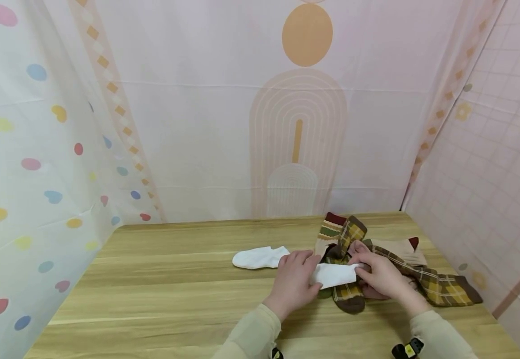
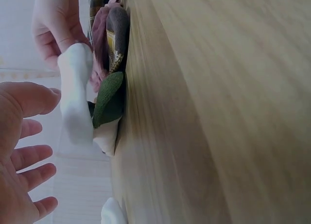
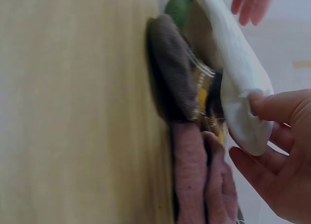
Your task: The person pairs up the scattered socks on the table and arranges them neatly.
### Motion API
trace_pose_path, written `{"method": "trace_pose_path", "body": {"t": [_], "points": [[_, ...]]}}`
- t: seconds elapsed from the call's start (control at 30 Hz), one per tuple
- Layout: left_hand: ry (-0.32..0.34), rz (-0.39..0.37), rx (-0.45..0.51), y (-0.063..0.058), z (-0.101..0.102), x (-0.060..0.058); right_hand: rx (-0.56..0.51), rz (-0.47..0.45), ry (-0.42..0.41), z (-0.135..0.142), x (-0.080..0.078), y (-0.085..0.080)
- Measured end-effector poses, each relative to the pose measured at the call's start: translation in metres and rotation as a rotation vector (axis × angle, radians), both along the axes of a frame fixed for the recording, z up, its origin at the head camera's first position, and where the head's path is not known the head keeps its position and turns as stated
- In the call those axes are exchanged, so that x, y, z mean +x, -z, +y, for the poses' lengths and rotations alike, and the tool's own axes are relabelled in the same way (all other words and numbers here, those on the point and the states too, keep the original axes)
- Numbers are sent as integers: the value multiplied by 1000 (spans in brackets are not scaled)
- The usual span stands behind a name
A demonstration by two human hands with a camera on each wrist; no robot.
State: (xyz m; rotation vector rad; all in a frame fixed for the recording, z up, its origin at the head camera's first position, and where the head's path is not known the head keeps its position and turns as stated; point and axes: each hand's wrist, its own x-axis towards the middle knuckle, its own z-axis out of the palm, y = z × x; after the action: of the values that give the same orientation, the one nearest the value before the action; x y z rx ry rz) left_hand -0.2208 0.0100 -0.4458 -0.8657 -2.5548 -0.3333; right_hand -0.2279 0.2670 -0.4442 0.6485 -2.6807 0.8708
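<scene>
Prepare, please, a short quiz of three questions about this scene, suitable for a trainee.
1. Which hand pinches the raised white sock?
2. True or false: in the head view, a second white sock lies on the wooden table, left of the raised one.
3. In the head view, the toe of the plaid sock showing just below the raised sock is: A) white, B) brown, C) pink.

Key: 1. The right hand. 2. True. 3. B.
</scene>
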Motion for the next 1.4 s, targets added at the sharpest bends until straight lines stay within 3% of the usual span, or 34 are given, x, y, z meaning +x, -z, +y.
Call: {"method": "trace_pose_path", "body": {"t": [0.23,0.43,0.6,0.87,1.4], "points": [[25,-19,-79,0,-3,1,87,38,-138,3,-1,7],[52,-4,-131,-1,-6,2,116,61,-207,11,0,8],[78,30,-156,-1,-9,2,108,156,-217,17,3,5],[147,150,-207,-2,-12,1,62,296,-286,28,6,2],[195,255,-374,1,-9,4,196,491,-292,35,5,10]]}}
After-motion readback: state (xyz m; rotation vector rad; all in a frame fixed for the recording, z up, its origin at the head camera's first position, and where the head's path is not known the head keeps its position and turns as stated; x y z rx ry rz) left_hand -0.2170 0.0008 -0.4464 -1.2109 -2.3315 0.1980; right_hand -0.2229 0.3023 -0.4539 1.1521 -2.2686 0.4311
